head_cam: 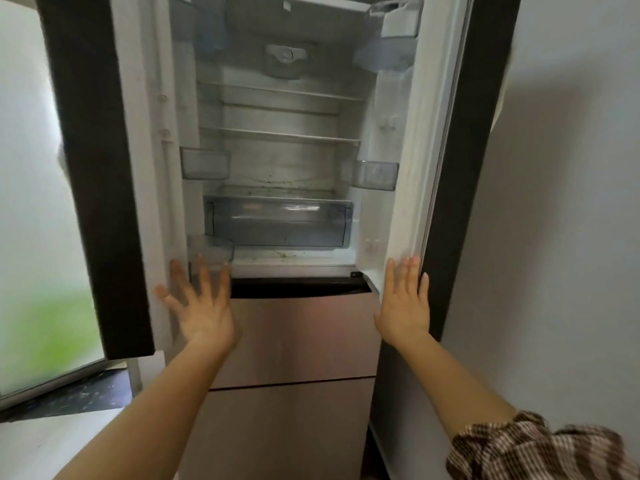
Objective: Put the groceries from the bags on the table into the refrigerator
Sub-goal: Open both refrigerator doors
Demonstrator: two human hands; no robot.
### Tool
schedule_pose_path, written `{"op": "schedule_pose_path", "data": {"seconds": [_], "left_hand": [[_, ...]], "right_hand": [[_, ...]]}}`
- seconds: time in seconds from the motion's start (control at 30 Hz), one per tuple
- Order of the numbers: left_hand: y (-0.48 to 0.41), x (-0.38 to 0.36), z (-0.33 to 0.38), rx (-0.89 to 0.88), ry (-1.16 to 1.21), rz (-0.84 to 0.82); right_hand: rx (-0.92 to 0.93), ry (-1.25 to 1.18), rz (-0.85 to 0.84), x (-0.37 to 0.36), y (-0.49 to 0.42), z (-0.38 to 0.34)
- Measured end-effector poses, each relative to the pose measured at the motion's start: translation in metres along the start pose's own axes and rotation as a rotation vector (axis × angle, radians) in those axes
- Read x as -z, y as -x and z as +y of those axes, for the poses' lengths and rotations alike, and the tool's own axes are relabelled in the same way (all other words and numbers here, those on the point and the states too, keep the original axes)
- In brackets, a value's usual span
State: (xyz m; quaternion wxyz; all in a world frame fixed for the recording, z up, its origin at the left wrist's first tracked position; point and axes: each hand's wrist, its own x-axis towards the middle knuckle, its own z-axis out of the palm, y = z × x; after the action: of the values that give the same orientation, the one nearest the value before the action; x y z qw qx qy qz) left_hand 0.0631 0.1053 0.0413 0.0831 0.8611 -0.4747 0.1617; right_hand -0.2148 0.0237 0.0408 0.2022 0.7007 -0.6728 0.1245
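Note:
The refrigerator (284,161) stands in front of me with both upper doors swung open. Inside I see bare white shelves and a clear crisper drawer (278,221) at the bottom. My left hand (201,303) is spread flat, fingers straight, against the lower inner edge of the left door (138,168). My right hand (403,303) lies flat with straight fingers on the lower inner edge of the right door (415,150). Neither hand holds anything. No bags or groceries are in view.
Clear door bins (206,164) hang on both doors. Below the open compartment are two closed bronze drawer fronts (298,334). A grey wall (561,202) stands to the right. A bright frosted window (31,202) and a dark sill are at the left.

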Motion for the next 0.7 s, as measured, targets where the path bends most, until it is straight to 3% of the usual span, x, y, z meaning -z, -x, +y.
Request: {"op": "schedule_pose_path", "data": {"seconds": [0.07, 0.37, 0.7], "left_hand": [[0.036, 0.009, 0.018, 0.06, 0.043, -0.06], [0.016, 0.01, 0.009, 0.212, 0.125, -0.091], [0.002, 0.006, -0.012, 0.238, 0.218, -0.055]], "right_hand": [[-0.049, -0.03, -0.096, -0.004, 0.023, 0.04], [-0.381, -0.341, -0.197, 0.0, 0.005, 0.066], [-0.434, -0.523, -0.14, 0.004, 0.005, 0.072]]}}
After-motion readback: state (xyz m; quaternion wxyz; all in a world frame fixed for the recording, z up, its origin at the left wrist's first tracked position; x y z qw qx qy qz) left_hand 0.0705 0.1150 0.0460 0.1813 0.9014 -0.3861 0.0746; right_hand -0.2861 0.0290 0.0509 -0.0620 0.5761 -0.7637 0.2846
